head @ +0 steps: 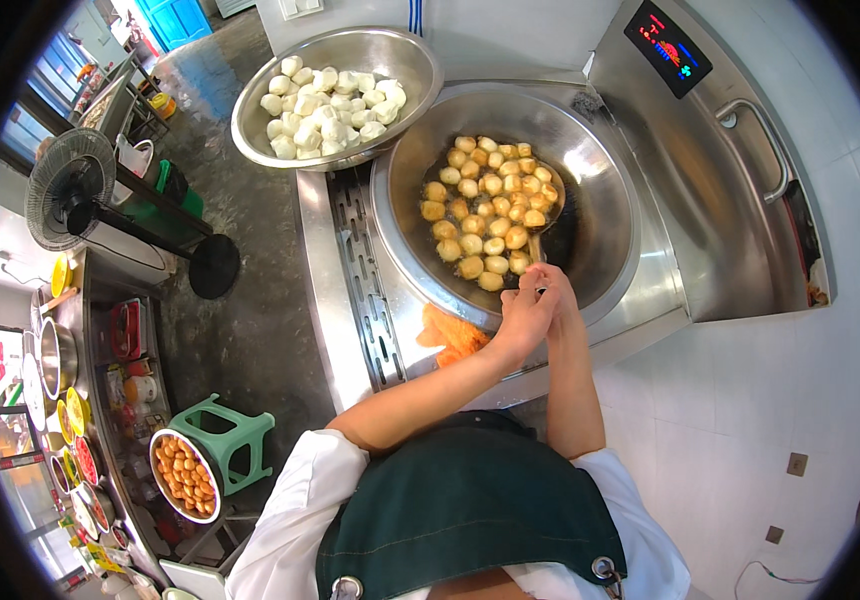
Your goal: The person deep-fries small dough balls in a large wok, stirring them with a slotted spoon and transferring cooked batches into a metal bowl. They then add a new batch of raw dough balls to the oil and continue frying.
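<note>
Both of my hands grip the handle of a wide ladle or skimmer (pixel 534 244) at the near side of a large metal wok (pixel 602 247). My left hand (pixel 526 311) lies against my right hand (pixel 556 289), their fingers close together on the handle. The tool's round head is partly hidden under golden, round fried pieces (pixel 497 204), which lie in dark oil across the wok's left and middle. Some are paler than others. A steel bowl (pixel 419 60) of white, peeled-looking round pieces (pixel 325 112) stands beyond the wok to the left, its rim beside the wok's.
An orange cloth (pixel 452 335) lies by the wok's near left edge. At the right rises a steel panel with a curved handle (pixel 773 142) and a lit display (pixel 668 49). A floor fan (pixel 74 187), a green stool (pixel 239 431) and a bowl of browned pieces (pixel 214 480) are at left.
</note>
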Demonstrator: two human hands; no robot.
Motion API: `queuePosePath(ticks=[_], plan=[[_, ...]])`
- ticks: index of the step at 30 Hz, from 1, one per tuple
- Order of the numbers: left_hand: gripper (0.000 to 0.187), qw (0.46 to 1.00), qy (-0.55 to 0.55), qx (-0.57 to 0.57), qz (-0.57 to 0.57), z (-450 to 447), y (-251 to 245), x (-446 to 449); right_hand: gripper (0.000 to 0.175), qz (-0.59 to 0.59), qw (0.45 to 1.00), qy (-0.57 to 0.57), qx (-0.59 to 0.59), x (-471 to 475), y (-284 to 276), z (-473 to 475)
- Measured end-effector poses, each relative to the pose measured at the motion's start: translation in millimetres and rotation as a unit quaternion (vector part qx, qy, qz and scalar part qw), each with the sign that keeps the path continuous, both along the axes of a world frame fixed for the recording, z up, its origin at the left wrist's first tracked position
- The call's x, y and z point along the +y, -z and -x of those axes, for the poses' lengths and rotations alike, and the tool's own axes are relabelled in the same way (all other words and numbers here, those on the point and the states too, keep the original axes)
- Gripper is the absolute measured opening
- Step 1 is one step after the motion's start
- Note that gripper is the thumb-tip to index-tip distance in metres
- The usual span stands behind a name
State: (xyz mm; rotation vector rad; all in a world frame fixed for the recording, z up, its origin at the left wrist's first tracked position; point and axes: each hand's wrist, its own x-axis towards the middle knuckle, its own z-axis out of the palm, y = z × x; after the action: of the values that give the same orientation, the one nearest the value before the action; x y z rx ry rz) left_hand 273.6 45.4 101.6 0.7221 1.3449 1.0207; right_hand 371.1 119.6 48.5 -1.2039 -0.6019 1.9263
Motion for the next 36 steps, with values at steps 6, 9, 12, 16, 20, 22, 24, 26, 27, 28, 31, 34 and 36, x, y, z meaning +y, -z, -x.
queuePosePath(ticks=[6, 9, 12, 16, 20, 22, 24, 26, 27, 28, 31, 34, 36], plan=[[0.052, 0.982, 0.072, 0.129, -0.120, 3, -14, -13, 0.019, 0.009, 0.996, 0.073, 0.059, -23, -28, 13], [0.051, 0.981, 0.040, 0.133, -0.137, -4, -18, -30, 0.019, -0.122, 0.988, 0.089, 0.022, -45, -18, 10], [0.056, 0.974, 0.059, 0.139, -0.170, -8, -19, -45, 0.022, -0.229, 0.939, -0.042, 0.254, -54, -14, 2], [0.065, 0.966, 0.012, 0.156, -0.204, -16, -25, -60, 0.006, -0.097, 0.985, -0.019, 0.140, -56, -44, -5], [0.071, 0.975, -0.007, 0.081, -0.205, -16, -36, -72, 0.025, 0.031, 0.997, -0.047, 0.046, -48, -82, 6], [0.074, 0.977, -0.012, 0.059, -0.203, -15, -43, -79, 0.023, 0.008, 0.998, -0.057, 0.003, -52, -92, 10], [0.079, 0.979, -0.016, 0.057, -0.197, -14, -50, -86, 0.021, -0.003, 0.998, -0.029, -0.051, -58, -96, 13], [0.083, 0.981, -0.011, 0.050, -0.189, -13, -55, -93, 0.021, -0.069, 0.992, -0.033, -0.098, -63, -98, 13], [0.084, 0.982, -0.006, 0.046, -0.181, -14, -57, -96, 0.021, -0.096, 0.987, -0.030, -0.126, -65, -99, 13], [0.085, 0.982, -0.006, 0.045, -0.185, -15, -58, -98, 0.018, -0.105, 0.984, -0.025, -0.139, -67, -99, 12], [0.086, 0.981, -0.005, 0.037, -0.191, -20, -56, -102, 0.011, -0.125, 0.978, -0.012, -0.167, -69, -98, 8], [0.087, 0.982, 0.008, -0.007, -0.190, -25, -46, -97, 0.018, -0.141, 0.966, 0.029, -0.213, -65, -89, 3], [0.087, 0.980, 0.044, -0.064, -0.185, -25, -36, -85, 0.021, -0.182, 0.943, 0.075, -0.269, -61, -76, -2]])
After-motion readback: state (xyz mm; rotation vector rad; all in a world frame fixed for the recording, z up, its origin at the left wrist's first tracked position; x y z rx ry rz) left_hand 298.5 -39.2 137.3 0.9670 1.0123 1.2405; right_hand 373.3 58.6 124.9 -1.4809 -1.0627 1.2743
